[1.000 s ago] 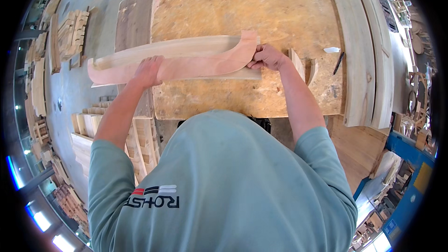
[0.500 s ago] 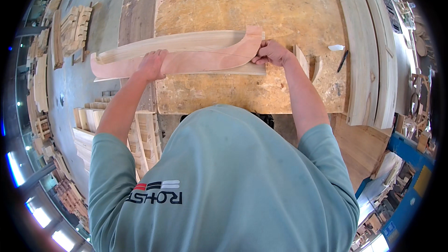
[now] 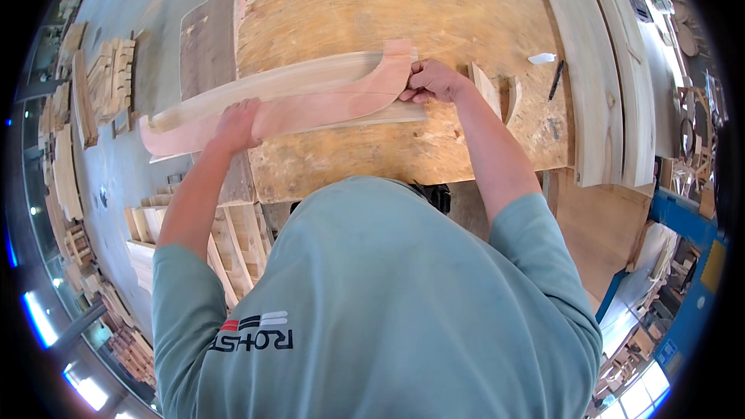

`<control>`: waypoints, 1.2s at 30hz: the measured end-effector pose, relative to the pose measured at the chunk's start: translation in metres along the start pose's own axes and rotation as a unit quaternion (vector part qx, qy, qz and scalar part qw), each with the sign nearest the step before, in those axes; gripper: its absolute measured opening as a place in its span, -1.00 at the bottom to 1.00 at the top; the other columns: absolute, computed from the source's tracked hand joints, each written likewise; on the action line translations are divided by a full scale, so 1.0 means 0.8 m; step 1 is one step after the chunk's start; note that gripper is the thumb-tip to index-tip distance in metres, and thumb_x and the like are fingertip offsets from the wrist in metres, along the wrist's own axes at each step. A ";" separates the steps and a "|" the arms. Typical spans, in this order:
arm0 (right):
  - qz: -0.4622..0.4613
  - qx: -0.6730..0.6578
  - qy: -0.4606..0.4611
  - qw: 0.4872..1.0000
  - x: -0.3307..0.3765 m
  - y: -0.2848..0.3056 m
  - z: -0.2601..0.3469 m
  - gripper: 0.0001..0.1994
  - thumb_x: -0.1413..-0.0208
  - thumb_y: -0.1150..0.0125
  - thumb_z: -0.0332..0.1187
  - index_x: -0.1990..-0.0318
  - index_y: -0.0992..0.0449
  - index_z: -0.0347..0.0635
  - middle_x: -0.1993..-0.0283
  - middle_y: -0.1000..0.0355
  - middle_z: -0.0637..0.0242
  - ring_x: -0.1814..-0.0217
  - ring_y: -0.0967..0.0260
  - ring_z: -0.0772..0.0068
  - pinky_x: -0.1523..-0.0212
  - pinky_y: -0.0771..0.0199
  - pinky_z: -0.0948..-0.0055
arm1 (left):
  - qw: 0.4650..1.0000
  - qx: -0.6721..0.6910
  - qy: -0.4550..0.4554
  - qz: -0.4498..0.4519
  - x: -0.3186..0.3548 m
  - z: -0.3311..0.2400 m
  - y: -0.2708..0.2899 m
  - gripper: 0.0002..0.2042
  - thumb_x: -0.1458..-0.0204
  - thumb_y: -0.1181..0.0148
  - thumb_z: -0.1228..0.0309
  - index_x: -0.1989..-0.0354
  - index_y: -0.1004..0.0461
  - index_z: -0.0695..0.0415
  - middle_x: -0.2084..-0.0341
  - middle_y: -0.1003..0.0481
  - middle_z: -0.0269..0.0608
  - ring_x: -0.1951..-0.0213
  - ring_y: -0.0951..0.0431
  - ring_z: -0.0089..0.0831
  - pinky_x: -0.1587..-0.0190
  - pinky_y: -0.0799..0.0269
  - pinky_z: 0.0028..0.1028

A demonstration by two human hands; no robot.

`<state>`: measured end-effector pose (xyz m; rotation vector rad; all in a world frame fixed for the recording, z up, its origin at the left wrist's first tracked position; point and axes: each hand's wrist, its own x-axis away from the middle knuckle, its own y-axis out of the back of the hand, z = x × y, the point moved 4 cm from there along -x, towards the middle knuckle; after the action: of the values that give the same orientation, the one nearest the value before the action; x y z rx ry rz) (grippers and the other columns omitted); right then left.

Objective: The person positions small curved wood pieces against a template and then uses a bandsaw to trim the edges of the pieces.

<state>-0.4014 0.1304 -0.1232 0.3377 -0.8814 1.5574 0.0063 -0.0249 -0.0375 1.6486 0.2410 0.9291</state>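
A long, curved pinkish wooden template (image 3: 310, 111) lies over a pale wooden plank (image 3: 303, 71), which shows along its far side and below its right part. My left hand (image 3: 237, 124) presses on the template left of its middle, fingers close together and bent over it. At the template's upturned right end, my right hand (image 3: 432, 81) is closed in a pinch against the curved edge. Whatever sits between those fingertips is hidden. A thin line runs across the template's face.
Both pieces rest on a worn wooden worktable (image 3: 372, 8), their left ends reaching past it. Small curved offcuts (image 3: 485, 89), a black pen (image 3: 556, 80) and a white object (image 3: 542, 58) lie to the right. Long boards (image 3: 601, 70) line the right side; slatted wood (image 3: 233, 244) stands near left.
The whole view has shifted and turned slightly, so table and template appear further left and more tilted. Both hands stay at nearly the same places on the template.
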 end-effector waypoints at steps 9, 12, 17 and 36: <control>0.002 0.031 0.018 0.999 -0.013 0.011 -0.006 -0.84 -0.06 -0.17 -0.57 0.21 -0.59 -0.20 0.43 -0.52 0.39 0.49 -0.50 0.60 0.59 -0.41 0.62 | 0.999 -0.010 0.020 0.037 0.000 -0.004 0.005 -0.09 0.37 -0.59 0.31 -0.26 -0.23 0.16 -0.13 -0.40 0.01 -0.20 -0.39 -0.01 -0.27 -0.30 -0.14; -0.014 0.021 0.012 1.000 -0.015 0.013 -0.010 -0.85 -0.05 -0.17 -0.57 0.23 -0.59 -0.19 0.48 -0.48 0.42 0.56 -0.42 0.63 0.62 -0.37 0.62 | 0.999 -0.001 0.026 0.045 -0.001 -0.008 0.009 -0.09 0.36 -0.59 0.31 -0.27 -0.23 0.17 -0.16 -0.38 0.01 -0.21 -0.38 -0.01 -0.28 -0.30 -0.14; -0.010 0.032 0.015 0.999 -0.015 0.014 -0.010 -0.85 -0.06 -0.19 -0.56 0.22 -0.59 -0.15 0.45 -0.50 0.43 0.54 -0.45 0.63 0.60 -0.43 0.60 | 1.000 -0.001 0.005 0.026 0.000 0.000 -0.001 -0.08 0.35 -0.59 0.29 -0.29 -0.23 0.16 -0.18 -0.37 0.02 -0.22 -0.37 0.00 -0.29 -0.30 -0.15; -0.010 0.089 0.026 0.996 0.027 0.038 -0.001 -0.78 -0.01 -0.19 -0.58 0.17 -0.61 -0.23 0.40 -0.52 0.38 0.50 -0.46 0.58 0.44 -0.52 0.56 | 1.000 0.005 -0.016 0.012 -0.006 0.007 0.002 -0.11 0.34 -0.57 0.29 -0.26 -0.24 0.14 -0.15 -0.39 -0.01 -0.23 -0.37 -0.05 -0.30 -0.28 -0.15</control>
<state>-0.4342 0.1477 -0.1191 0.4305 -0.6984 1.6222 0.0062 -0.0322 -0.0385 1.6770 0.2051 0.9194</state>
